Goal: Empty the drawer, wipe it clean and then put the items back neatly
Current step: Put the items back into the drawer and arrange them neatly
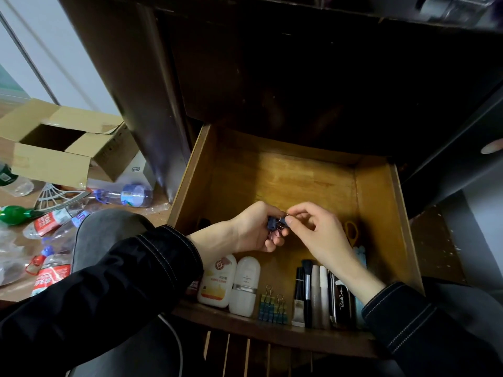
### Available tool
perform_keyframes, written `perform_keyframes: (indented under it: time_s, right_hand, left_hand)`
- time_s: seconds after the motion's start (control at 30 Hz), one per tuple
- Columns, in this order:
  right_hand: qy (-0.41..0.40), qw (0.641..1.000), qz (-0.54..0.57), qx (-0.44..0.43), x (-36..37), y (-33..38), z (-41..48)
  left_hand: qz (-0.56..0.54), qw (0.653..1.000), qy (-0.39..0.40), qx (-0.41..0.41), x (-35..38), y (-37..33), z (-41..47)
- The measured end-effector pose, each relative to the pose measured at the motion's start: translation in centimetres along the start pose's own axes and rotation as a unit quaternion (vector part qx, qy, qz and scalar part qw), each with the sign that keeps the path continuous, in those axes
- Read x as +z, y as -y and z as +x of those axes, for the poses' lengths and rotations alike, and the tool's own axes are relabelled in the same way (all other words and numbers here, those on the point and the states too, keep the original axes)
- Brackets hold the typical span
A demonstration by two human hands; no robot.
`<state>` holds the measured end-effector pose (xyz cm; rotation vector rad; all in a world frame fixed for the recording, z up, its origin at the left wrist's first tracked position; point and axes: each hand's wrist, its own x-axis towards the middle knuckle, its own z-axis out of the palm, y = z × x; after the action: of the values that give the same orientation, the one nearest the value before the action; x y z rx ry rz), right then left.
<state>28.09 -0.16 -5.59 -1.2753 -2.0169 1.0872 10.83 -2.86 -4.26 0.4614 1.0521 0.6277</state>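
The wooden drawer (378, 202) stands pulled out below me. Over its middle, my left hand (253, 229) grips a small bunch of dark blue binder clips (273, 223), and my right hand (315, 229) pinches the wire handle of one of them. Along the drawer's front edge lie a white and yellow bottle (217, 281), a white tube-shaped bottle (245, 287), two rows of coloured binder clips (273, 308), a makeup brush (307, 289) and several slim cosmetic tubes (321, 295). Yellow-handled scissors (351, 232) show partly behind my right hand.
The dark desk frame (152, 104) rises around the drawer. On the floor to the left are an open cardboard box (62, 148), several plastic bottles (51, 273) and a green bottle (13, 213). My knee in grey trousers (109, 227) is beside the drawer.
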Motion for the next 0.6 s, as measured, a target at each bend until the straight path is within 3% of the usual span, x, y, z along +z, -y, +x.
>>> perform_keyframes:
  time_s: [0.27, 0.4, 0.6]
  right_hand:
    - [-0.028, 0.998, -0.047, -0.016, -0.4, -0.2, 0.1]
    - [-0.056, 0.992, -0.11, -0.03, -0.5, -0.2, 0.0]
    - [-0.048, 0.992, -0.119, 0.009, -0.4, -0.5, 0.1]
  left_hand:
    - [0.045, 0.998, 0.013, 0.035, 0.4, -0.1, -0.1]
    - [0.068, 0.997, -0.017, 0.042, 0.4, 0.0, 0.2]
    - [0.046, 0.994, -0.083, 0.061, -0.3, 0.2, 0.9]
